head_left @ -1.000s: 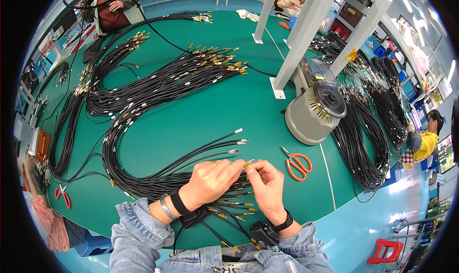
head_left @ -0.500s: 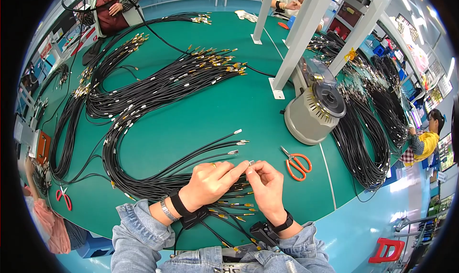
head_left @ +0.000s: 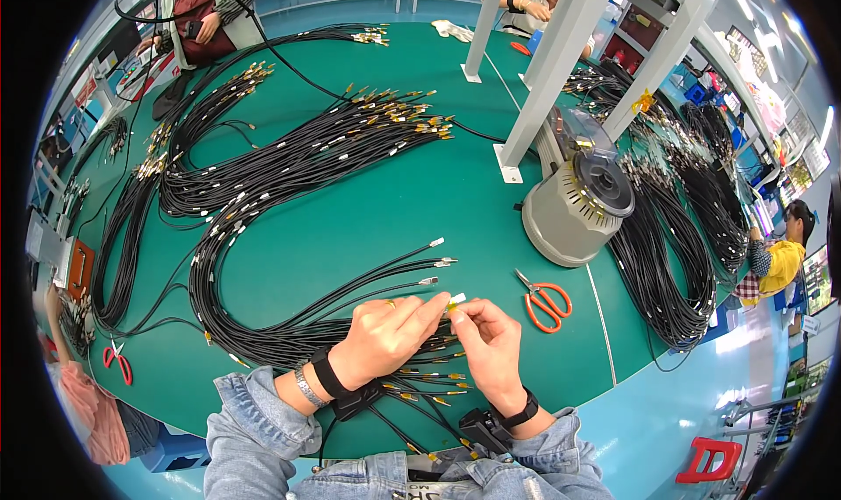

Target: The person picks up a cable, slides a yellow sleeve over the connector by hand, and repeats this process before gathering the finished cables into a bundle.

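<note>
White tip (head_left: 456, 298), pointing right, axis rising

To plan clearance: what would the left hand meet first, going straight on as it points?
Left hand: first the small white piece just ahead; past that, probably the grey machine, though depth is unclear.

The bare left hand (head_left: 385, 338) and bare right hand (head_left: 488, 340) are covering most of the small white-and-yellow piece (head_left: 456, 299) they are pinching, too tiny for me to make out. The left hand is also hiding part of the thick bundle of thin black cables (head_left: 204, 281). The upper edge is cutting off the head of a person in dark red clothing (head_left: 194, 27), while a slanting grey metal post (head_left: 554, 62) is screening part of a person in a cream jacket (head_left: 521, 22).
</note>
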`<action>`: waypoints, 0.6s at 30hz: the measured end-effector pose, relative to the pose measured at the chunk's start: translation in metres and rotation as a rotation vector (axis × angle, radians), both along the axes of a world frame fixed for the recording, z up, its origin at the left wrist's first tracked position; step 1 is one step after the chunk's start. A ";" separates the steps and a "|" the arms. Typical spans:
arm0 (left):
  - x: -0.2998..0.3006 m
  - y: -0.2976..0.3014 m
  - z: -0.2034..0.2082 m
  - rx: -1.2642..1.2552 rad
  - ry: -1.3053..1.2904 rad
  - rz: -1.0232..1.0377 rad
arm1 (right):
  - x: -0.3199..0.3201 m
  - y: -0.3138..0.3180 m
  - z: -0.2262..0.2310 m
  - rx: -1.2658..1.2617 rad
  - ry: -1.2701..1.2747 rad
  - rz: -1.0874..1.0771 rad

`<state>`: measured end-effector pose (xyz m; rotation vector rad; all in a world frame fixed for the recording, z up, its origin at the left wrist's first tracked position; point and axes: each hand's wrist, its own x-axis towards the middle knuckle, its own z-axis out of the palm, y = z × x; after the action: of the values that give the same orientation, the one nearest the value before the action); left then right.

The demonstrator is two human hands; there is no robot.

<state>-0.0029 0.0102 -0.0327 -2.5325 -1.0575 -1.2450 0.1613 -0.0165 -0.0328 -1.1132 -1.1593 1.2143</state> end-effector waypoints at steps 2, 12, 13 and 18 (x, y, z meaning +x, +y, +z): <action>0.000 0.000 0.000 0.000 -0.009 -0.003 | 0.000 0.000 -0.001 0.003 -0.004 0.004; 0.008 0.001 -0.003 -0.173 -0.252 -0.100 | 0.000 0.004 -0.005 0.029 -0.029 0.020; 0.008 0.000 -0.002 -0.172 -0.252 -0.100 | 0.000 0.004 -0.006 0.032 -0.032 0.024; 0.009 -0.002 -0.001 -0.429 -0.393 -0.148 | 0.002 0.006 -0.004 0.033 -0.055 0.040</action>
<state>0.0062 0.0081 -0.0338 -2.7809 -1.3637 -1.7811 0.1637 -0.0107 -0.0367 -1.1097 -1.2442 1.1976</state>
